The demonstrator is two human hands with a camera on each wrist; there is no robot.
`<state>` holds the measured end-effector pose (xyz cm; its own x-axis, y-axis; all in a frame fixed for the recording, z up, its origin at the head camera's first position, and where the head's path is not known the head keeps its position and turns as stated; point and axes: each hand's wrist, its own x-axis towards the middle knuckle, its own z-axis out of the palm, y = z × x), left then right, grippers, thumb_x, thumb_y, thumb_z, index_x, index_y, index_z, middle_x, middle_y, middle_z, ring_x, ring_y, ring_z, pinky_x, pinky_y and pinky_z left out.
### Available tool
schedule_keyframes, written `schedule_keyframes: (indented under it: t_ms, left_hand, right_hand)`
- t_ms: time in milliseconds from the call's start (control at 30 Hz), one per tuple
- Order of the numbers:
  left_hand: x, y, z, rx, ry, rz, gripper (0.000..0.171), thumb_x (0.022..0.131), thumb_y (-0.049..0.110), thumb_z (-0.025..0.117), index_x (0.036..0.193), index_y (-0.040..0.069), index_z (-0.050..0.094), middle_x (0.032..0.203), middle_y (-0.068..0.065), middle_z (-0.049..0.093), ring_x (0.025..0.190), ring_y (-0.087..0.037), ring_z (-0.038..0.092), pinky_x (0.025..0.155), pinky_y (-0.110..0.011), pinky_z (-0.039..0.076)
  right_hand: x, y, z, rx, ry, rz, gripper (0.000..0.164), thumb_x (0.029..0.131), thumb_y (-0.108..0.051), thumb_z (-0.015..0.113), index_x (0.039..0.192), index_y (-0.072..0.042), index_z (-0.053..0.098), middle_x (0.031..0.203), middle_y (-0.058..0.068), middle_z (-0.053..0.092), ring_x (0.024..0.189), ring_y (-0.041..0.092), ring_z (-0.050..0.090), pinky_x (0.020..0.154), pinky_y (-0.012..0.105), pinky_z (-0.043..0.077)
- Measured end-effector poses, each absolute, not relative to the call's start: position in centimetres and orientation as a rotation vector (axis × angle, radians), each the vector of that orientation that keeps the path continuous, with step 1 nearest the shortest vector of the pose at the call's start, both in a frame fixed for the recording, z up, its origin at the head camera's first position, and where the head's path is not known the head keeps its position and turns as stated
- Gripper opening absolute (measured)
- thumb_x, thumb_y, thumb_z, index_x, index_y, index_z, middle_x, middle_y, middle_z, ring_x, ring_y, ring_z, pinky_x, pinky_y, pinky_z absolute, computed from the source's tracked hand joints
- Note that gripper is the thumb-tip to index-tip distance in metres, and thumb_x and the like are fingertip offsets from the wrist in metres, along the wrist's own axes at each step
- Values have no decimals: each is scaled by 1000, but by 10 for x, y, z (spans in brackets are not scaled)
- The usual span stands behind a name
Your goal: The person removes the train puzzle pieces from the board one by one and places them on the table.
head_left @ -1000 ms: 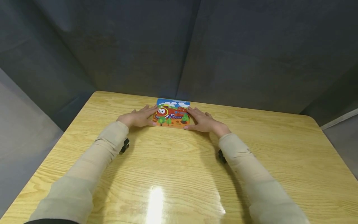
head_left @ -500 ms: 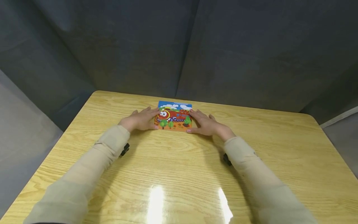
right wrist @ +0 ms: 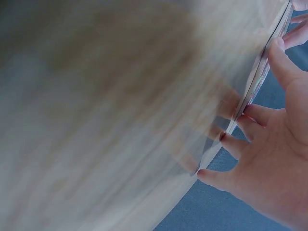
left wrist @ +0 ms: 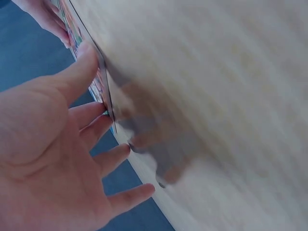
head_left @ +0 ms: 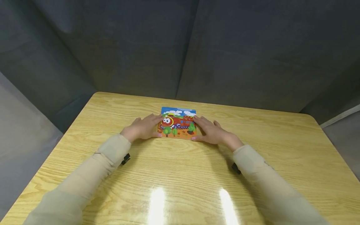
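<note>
A thin rectangular picture board (head_left: pixel 180 122), printed with a red cartoon train, trees and clouds, lies flat near the far side of the table. My left hand (head_left: pixel 144 127) is spread at its left end, thumb at the near corner and fingertips further up the side. On the opposite end my right hand (head_left: pixel 213 132) mirrors this, its thumb at the near right corner. Both wrist views show the fingers mostly straight: the left thumb (left wrist: pixel 84 60) and right thumb (right wrist: pixel 284 62) touch the board's edge, while the little fingers reach down to the tabletop.
The wood-grain table (head_left: pixel 180 175) is glossy, with bright reflections near its front. A dark grey curtain (head_left: pixel 140 47) hangs right behind the far edge, and grey fabric also flanks both sides. Small black devices (head_left: pixel 126 158) sit under the wrists.
Both hands and the picture board between them have slid toward me and slightly right, away from the table's far edge. The spread of the fingers looks the same.
</note>
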<state>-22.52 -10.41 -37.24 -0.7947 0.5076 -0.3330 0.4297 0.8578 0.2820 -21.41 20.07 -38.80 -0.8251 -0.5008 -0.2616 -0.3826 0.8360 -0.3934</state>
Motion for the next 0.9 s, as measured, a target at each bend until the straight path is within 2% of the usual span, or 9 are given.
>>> schedule_keyframes:
  t_ms: [433,900]
  left_hand:
    - [-181,-99,-375,743,2628,179,77,99,51,47,159,18,12,165,-2,6,149,-32,3,110,-68,13]
    - [-138,-94,-376,857,2679,99,76,99,52,45,159,15,15,164,-2,12,149,-33,5,110,-67,16]
  right_hand:
    - [-171,212,-389,-751,2689,-469,87,95,-51,58,158,-9,14,164,9,9,149,34,7,110,69,3]
    - [-123,219,-387,-789,2762,-451,87,94,-52,58,157,-7,19,163,10,14,148,36,11,110,69,7]
